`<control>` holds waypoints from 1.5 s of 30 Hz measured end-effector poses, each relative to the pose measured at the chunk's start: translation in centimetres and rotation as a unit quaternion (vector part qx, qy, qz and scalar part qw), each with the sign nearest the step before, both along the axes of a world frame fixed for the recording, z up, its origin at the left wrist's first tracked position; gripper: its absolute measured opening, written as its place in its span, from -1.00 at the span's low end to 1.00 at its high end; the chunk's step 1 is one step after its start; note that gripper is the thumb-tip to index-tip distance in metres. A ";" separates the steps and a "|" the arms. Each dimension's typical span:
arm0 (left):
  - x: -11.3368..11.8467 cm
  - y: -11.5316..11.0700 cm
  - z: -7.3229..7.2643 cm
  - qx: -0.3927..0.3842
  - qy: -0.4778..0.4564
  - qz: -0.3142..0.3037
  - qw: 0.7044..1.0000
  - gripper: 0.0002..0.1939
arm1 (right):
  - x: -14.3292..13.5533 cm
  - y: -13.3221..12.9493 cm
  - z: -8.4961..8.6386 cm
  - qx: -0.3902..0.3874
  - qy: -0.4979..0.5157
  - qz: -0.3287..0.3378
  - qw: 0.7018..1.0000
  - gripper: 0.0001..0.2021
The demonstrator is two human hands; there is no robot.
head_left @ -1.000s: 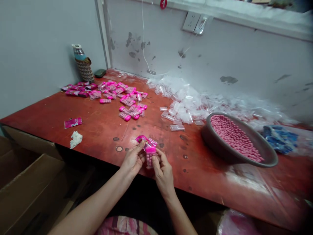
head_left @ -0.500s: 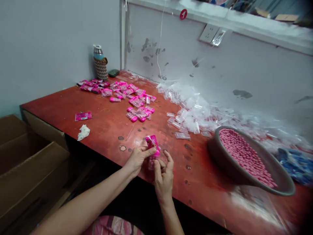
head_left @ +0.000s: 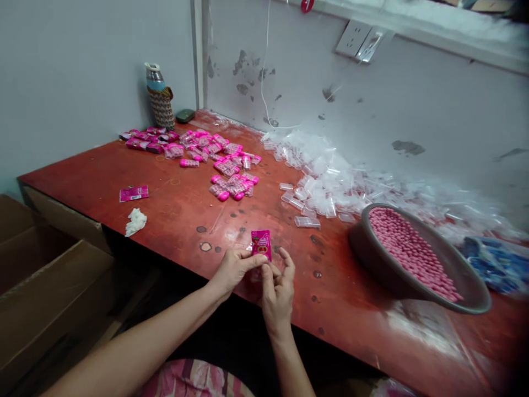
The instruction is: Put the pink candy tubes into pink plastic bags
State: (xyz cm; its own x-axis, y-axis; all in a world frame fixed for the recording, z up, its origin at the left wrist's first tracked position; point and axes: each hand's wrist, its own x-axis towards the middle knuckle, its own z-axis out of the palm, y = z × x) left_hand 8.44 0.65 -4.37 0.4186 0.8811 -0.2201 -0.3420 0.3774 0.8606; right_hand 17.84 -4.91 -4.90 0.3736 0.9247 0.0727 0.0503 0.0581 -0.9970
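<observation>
A knit-covered bottle (head_left: 159, 98) is set near a small green object (head_left: 185, 116); a socket panel (head_left: 353, 39) is fixed to the stained wall (head_left: 367, 124).

Whitish glare on tabletop (head_left: 424, 331), dark lower-right corner

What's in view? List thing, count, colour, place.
Table: one, reddish, centre
Held packet: one, pink, front centre
Loose packet: one, pink, left
Scrap: one, white, left
Capped containers: many, clear and pink, table middle
Piled packets: several, pink, back left
Bottle: one, blue, back left
Knitted cover: one, multicoloured, around bottle
Case: one, green, beside bottle
Clear containers: many, colourless, back right
Bowl: one, grey, right
Beads: many, pink, in bowl
Packaging: count unclear, blue, right
Walls: two, grey, left, back
Wall plates: two, white, upper right
Cord: one, white, back wall
Disc: one, red, top
Ledge: one, white, upper right
Cardboard: count unclear, brown, lower left
Cloth: one, patterned pink, bottom
Left hand: one, bare, gripping packet
Right hand: one, bare, at packet's bottom
</observation>
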 end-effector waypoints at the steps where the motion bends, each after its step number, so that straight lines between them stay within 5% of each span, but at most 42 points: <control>1: 0.0 -0.1 0.0 -0.004 -0.004 0.004 1.000 -0.74 | 0.0 0.0 0.1 -0.002 0.011 0.006 1.000 -0.50; 8: -0.8 0.2 0.3 -0.084 -0.058 0.037 0.994 -0.78 | -0.2 -0.4 0.2 -0.015 0.168 0.095 0.981 -0.57; 14: -0.8 -0.8 0.4 -0.106 -0.081 0.021 0.991 -0.79 | -0.1 -0.1 0.1 -0.019 0.163 0.054 0.985 -0.58; 24: -4.0 -1.6 0.8 -0.081 -0.068 0.083 0.991 -0.81 | -3.3 1.9 0.5 -0.016 0.166 0.125 0.978 -0.65; 27: -8.1 -1.9 2.4 -0.043 -0.051 0.202 0.977 -0.84 | -3.7 2.2 1.0 -0.014 0.162 0.156 0.974 -0.65; 30: -13.7 -1.7 4.4 0.069 -0.057 0.428 0.899 -0.57 | -2.2 2.6 1.6 -0.019 0.143 0.130 0.981 -0.71; 32: -15.9 -1.2 5.0 0.129 -0.029 0.501 0.855 -0.44 | -0.3 2.9 1.7 -0.024 0.125 0.090 0.988 -0.75; 34: -15.7 -0.7 4.5 0.146 0.001 0.464 0.874 -0.55 | 1.7 3.1 1.6 -0.024 0.111 0.054 0.992 -0.77; 36: -12.9 -0.1 3.3 0.162 0.082 0.353 0.918 -0.72 | 3.1 3.1 1.3 -0.022 0.100 0.031 0.994 -0.78; 38: -8.9 0.6 1.6 0.243 0.246 0.203 0.916 -0.69 | 3.8 2.9 1.0 -0.025 0.092 0.021 0.995 -0.79; 41: -3.4 2.2 -1.0 0.418 0.381 0.036 0.824 -0.60 | 4.0 2.4 0.7 -0.036 0.086 0.029 0.995 -0.79; 45: -0.4 3.9 -3.5 0.491 0.518 -0.017 0.700 -0.60 | 4.2 2.0 0.2 -0.054 0.084 0.035 0.994 -0.80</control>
